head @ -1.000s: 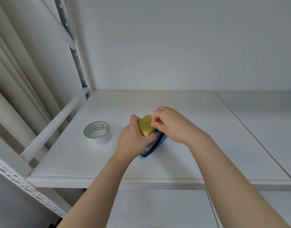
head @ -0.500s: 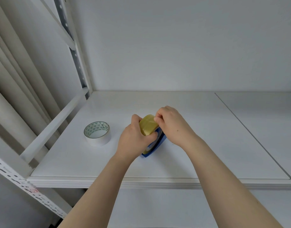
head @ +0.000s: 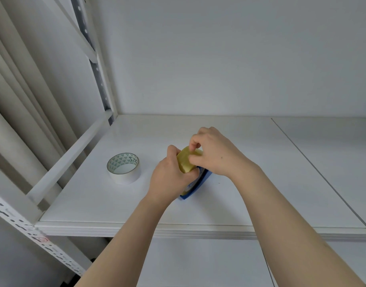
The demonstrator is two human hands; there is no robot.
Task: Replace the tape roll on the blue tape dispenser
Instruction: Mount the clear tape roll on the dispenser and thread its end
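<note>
The blue tape dispenser point(head: 195, 184) stands on the white shelf point(head: 240, 199), mostly hidden behind my hands. A yellowish tape roll point(head: 185, 160) sits in its top. My left hand point(head: 169, 177) wraps around the roll and the dispenser from the left. My right hand point(head: 215, 154) comes from the right, with thumb and fingers pinched on the top of the yellowish roll. A white tape roll point(head: 124, 167) with a green triangle pattern inside lies flat on the shelf, to the left of my hands and apart from them.
A white diagonal brace point(head: 68, 160) and a perforated upright point(head: 95, 65) bound the shelf on the left. The back wall point(head: 219, 59) closes it behind. A seam point(head: 314, 168) splits the shelf board on the right. A lower shelf shows beneath the front edge.
My right hand has shifted its fingers up onto the top of the yellowish roll and lifted slightly. My left hand keeps its hold. The white roll has not moved.
</note>
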